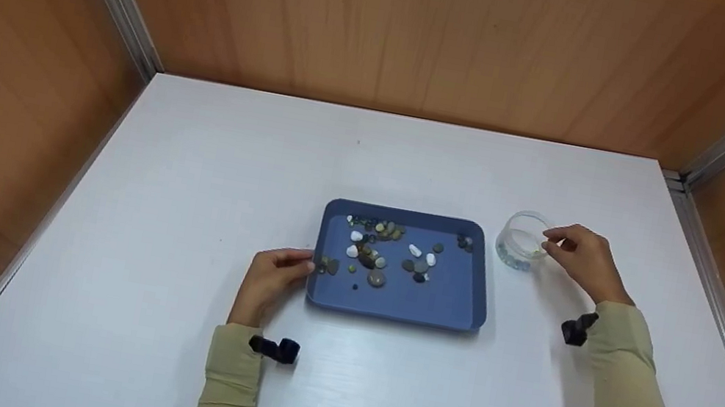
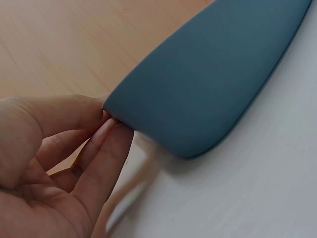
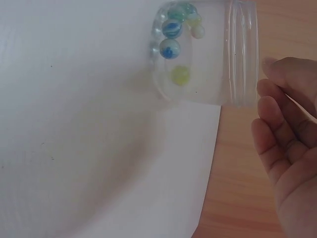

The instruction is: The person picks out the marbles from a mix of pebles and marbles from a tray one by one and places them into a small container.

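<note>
A blue tray (image 1: 450, 301) lies on the table and holds a scatter of pebbles and small glass pieces. My left hand (image 1: 275, 277) pinches its left rim between thumb and fingers; the left wrist view shows that hand (image 2: 69, 163) at the tray's corner wall (image 2: 198, 84). To the tray's right stands a clear jar (image 1: 514, 234). Several blue, green and pale marbles (image 3: 171, 48) sit at its bottom, and a yellow-green marble (image 3: 181, 75) shows inside. My right hand (image 1: 583, 261) is at the jar's mouth, loosely bent, with no object visible between its fingertips (image 3: 270, 106).
The tray and jar are on a white table (image 1: 359, 389). Wood-patterned panels (image 1: 401, 24) rise behind the table and on both sides. Inside the tray are white stones (image 1: 415, 251), dark pebbles and a larger grey stone (image 1: 376, 278).
</note>
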Available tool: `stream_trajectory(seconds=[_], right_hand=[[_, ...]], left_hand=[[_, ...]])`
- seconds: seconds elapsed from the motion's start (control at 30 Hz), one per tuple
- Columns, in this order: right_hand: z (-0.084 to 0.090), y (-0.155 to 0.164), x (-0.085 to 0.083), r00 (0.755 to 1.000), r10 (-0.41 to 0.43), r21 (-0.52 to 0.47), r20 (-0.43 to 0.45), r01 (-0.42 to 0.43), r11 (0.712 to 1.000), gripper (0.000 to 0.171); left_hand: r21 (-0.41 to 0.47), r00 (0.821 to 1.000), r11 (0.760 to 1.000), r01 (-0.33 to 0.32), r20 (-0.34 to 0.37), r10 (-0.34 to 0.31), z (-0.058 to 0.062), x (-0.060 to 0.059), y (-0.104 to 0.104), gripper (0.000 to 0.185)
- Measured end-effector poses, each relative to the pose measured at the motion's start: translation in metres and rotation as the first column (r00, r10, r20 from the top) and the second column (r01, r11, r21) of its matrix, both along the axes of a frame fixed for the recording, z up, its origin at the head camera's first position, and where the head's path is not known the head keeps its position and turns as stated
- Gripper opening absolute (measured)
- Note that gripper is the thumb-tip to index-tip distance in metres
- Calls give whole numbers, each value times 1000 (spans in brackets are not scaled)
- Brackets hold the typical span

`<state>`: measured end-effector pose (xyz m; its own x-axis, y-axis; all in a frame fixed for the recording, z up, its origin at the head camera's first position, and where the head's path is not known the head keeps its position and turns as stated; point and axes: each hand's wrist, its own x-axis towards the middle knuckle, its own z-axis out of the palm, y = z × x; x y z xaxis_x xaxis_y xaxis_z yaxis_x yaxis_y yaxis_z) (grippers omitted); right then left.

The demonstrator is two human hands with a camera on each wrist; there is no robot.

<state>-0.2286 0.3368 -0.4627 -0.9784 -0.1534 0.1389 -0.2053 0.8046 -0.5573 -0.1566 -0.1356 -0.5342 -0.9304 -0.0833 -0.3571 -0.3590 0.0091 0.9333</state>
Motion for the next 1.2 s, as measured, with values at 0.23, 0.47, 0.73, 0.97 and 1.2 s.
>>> stream_trajectory(seconds=[0.23, 0.47, 0.73, 0.97, 1.2], right_hand=[[0, -2, -1, 1000, 5, -9, 22, -5, 1000, 22], [-5, -3, -2, 1000, 7, -29, -7, -7, 1000, 20], [-7, -5, 0, 1000, 5, -61, -12, -5, 998, 21], [-9, -5, 0, 1000, 7, -67, -29, -9, 998, 20], [-8, -8, -1, 999, 6, -74, -40, -9, 997, 20]], left_hand=[[-18, 1000, 1000, 15, -4, -15, 26, 10, 3, 30], [-38, 1000, 999, -3, -16, 2, -1, -1, 1, 27], [-1, 999, 999, -33, 1, 33, 0, -1, 3, 27], [-23, 1000, 999, -24, 0, 24, -1, -1, 3, 27], [-35, 1000, 999, -20, 6, 20, -2, -2, 2, 28]])
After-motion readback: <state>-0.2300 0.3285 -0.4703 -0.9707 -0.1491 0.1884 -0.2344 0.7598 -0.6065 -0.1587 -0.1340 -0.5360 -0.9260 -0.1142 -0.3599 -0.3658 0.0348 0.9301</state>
